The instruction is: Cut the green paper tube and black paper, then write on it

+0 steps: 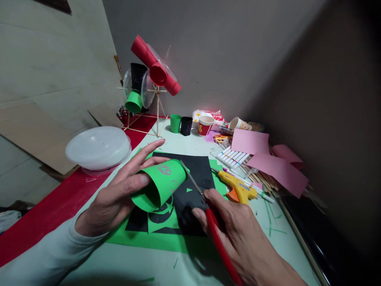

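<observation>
My left hand [119, 190] holds a green paper-wrapped cup [160, 184] on its side, thumb against its rim and fingers stretched over the top. My right hand [238, 234] grips red-handled scissors [208, 214]; their blades point up and left and touch the cup's narrow end. Below the cup lie a black sheet [193, 171] and a green sheet [143, 238] with cut-out shapes.
A yellow glue gun [238, 186], markers [233, 157], pink paper [268, 159] and wooden sticks lie to the right. Green, black and red cups [187, 125] stand at the back beside a stick-and-cup model [149, 79]. Clear plastic lids [98, 149] sit at the left.
</observation>
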Available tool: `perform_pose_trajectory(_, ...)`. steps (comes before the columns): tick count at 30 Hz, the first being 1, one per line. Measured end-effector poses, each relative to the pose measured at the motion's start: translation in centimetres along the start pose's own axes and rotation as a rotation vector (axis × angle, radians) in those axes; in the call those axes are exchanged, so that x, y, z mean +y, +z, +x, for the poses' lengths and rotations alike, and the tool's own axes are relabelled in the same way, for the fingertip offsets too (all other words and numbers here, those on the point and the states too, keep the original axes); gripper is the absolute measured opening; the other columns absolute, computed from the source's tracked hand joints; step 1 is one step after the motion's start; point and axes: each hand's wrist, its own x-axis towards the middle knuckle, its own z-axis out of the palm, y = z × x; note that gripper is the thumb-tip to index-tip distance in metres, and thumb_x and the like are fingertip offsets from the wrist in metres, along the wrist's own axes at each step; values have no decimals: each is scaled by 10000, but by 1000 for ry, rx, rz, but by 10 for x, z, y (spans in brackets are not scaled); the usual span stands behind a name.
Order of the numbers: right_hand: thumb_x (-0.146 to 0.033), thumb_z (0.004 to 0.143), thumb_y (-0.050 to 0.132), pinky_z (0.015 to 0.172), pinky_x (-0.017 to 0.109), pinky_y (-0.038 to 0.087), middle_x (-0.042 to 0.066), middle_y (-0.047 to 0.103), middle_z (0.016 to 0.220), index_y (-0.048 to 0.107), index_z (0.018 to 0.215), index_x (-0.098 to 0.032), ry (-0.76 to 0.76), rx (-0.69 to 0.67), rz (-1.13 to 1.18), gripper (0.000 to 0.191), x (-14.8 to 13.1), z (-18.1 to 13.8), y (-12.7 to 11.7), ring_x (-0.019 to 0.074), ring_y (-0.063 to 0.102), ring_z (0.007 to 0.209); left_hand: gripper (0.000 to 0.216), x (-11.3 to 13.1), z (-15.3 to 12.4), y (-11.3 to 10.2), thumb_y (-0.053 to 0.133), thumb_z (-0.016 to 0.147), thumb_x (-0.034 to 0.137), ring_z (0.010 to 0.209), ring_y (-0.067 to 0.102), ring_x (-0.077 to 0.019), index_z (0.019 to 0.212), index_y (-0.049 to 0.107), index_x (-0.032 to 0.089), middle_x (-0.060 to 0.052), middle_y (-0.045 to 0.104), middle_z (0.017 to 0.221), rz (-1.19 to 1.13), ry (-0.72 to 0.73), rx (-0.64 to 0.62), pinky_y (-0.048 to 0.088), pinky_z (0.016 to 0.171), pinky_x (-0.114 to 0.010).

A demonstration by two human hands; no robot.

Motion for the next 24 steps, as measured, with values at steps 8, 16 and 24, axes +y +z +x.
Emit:
perform_pose_trajectory(8,-316,1007,474,481,226,300,-85,400,590,359,803,-254,-8,-19,-32,242,-2,1,-1,111,357,485,714,1,1,-2,685,824,421,1224,578,-314,1489,456,300,-68,635,1335,53,23,5,471,941,-352)
perform_pose_trajectory(16,-314,1007,467,474,226,309,-82,414,583,366,817,-256,-11,-56,-53,223,0,-2,1,114,384,464,691,1,3,-1,628,831,356,1212,576,-321,1493,443,280,-104,634,1327,110,82,-8,477,944,-383)
perform_pose_trajectory(24,-333,1016,453,471,237,299,-74,445,587,384,819,-255,-9,-77,-73,223,0,-3,0,119,400,451,790,2,10,-8,657,793,387,1188,576,-340,1527,397,254,-111,648,1297,236,160,-56,429,998,-420)
